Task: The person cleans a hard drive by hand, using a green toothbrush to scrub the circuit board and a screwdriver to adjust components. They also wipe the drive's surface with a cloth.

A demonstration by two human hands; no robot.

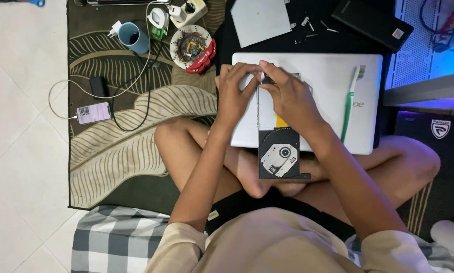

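1. The optical drive (280, 154) lay on the white laptop (328, 86) across your lap, its tray hanging over the near edge.
2. Your left hand (235, 93) and right hand (289, 93) both pinched its far end.
3. A green toothbrush (350, 101) rested just beside.

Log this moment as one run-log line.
left hand: on optical drive top end | right hand: pinching same end | drive: on white laptop, tray overhanging lap | toothbrush: on laptop, untouched

White tiled floor (15, 151); dark leaf-patterned rug (121, 167); checked cloth (116, 237); blue-violet glow at right.
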